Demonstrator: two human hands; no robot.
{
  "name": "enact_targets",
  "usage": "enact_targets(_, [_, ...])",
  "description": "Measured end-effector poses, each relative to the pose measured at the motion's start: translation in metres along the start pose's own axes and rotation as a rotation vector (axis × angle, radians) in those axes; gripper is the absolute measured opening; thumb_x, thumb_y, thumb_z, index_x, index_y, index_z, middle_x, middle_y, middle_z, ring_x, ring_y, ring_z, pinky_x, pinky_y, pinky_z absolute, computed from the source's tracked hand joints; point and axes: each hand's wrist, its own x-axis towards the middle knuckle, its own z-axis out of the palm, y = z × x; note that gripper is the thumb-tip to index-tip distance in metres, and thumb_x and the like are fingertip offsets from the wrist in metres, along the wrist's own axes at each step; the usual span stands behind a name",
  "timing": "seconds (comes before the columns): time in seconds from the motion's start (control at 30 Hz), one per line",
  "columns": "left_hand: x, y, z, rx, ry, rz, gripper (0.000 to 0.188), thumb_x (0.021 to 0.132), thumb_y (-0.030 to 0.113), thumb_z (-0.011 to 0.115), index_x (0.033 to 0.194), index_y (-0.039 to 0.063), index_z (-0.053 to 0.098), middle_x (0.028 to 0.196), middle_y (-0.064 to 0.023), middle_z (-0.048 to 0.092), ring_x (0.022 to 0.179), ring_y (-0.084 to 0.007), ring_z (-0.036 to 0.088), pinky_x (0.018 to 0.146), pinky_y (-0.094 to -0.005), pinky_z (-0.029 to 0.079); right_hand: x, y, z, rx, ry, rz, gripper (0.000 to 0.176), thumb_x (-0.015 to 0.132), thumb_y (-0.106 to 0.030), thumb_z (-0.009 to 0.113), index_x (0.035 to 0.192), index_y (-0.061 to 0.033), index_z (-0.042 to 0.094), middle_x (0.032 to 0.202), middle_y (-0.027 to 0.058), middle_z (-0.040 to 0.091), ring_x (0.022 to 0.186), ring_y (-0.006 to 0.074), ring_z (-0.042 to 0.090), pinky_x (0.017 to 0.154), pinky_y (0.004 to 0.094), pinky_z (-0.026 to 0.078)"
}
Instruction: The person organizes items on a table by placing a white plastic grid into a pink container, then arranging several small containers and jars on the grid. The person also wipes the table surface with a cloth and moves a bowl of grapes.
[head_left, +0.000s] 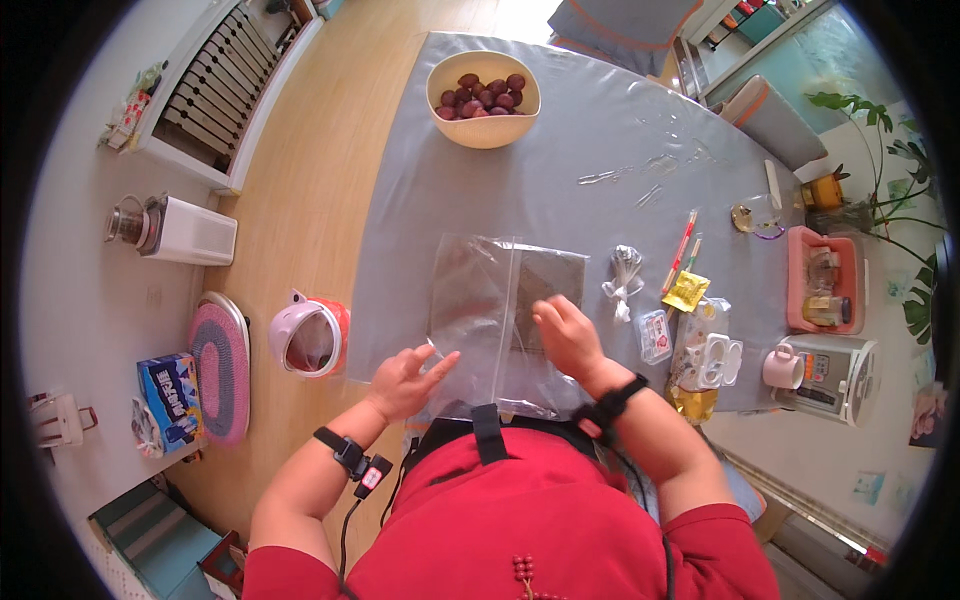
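Note:
A transparent plastic bag (469, 300) lies flat on the grey tablecloth before me, its seam running towards my body. A dark, flat square sheet (551, 274) shows at its right side; whether it is inside or beneath the film I cannot tell. My left hand (405, 382) is at the bag's lower left edge, thumb and forefinger spread, with a glinting corner of film between them. Over the right edge of the dark sheet is my right hand (568, 337), its fingers curled. Anything inside that curl is hidden.
Beyond the bag stands a cream bowl (484, 135) of dark red grapes or plums. To the right lie a knotted plastic bundle (622, 281), wrapped chopsticks (680, 251), a yellow packet (686, 291), and a small plastic box (654, 337). A pink mug (782, 367) stands by a water dispenser (832, 379).

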Motion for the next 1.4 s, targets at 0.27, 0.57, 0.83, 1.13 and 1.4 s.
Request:
enact_targets(0.27, [0.015, -0.002, -0.004, -0.114, -0.268, -0.038, 0.060, 0.066, 0.010, 0.063, 0.125, 0.019, 0.056, 0.125, -0.0068, 0.058, 0.076, -0.0236, 0.059, 0.064, -0.0337, 0.051, -0.075, 0.011, -0.039, -0.246, -0.395, -0.392, 0.057, 0.081, -0.016, 0.058, 0.136, -0.0221, 0.045, 0.143, 0.0057, 0.041, 0.135, 0.0261, 0.035, 0.110, 0.0451, 0.028])
enact_targets(0.57, [0.056, -0.046, -0.001, -1.111, -0.435, -0.828, 0.043, 0.093, 0.041, 0.054, 0.089, 0.001, 0.070, 0.078, -0.0074, 0.067, 0.077, -0.0159, 0.060, 0.071, -0.0304, 0.048, -0.068, 0.025, -0.006, 1.265, -0.007, 0.943, 0.015, 0.089, -0.010, 0.056, 0.101, -0.0030, 0.062, 0.085, 0.0157, 0.067, 0.084, 0.0194, 0.066, 0.077, 0.0343, 0.051])
enact_targets(0.83, [0.096, -0.044, 0.013, -0.754, -0.458, -1.097, 0.058, 0.089, 0.047, 0.052, 0.083, -0.009, 0.067, 0.074, -0.0188, 0.066, 0.074, -0.0288, 0.066, 0.067, -0.0395, 0.049, -0.045, -0.036, -0.016, -0.037, 0.112, -0.309, 0.060, 0.072, -0.020, 0.073, 0.126, -0.0085, 0.049, 0.125, 0.0131, 0.052, 0.115, 0.0326, 0.051, 0.096, 0.0428, 0.044])
enact_targets(1.13, [0.098, -0.044, 0.015, -0.501, -0.356, -1.102, 0.064, 0.078, 0.055, 0.060, 0.085, -0.008, 0.068, 0.082, -0.0281, 0.065, 0.081, -0.0393, 0.066, 0.073, -0.0425, 0.049, -0.012, -0.019, 0.029, -0.163, -0.311, -0.106, 0.084, 0.074, -0.047, 0.068, 0.144, -0.0169, 0.034, 0.153, 0.0110, 0.023, 0.142, 0.0319, 0.016, 0.113, 0.0515, 0.016])
enact_targets(1.4, [0.104, -0.036, 0.005, -0.585, -0.186, -1.165, 0.046, 0.080, 0.041, 0.067, 0.091, -0.004, 0.064, 0.083, -0.0162, 0.068, 0.078, -0.0306, 0.067, 0.069, -0.0396, 0.052, -0.014, -0.021, 0.042, -0.223, -0.252, -0.058, 0.078, 0.072, -0.050, 0.069, 0.138, -0.0181, 0.043, 0.148, 0.0127, 0.031, 0.139, 0.0324, 0.024, 0.111, 0.0536, 0.019])
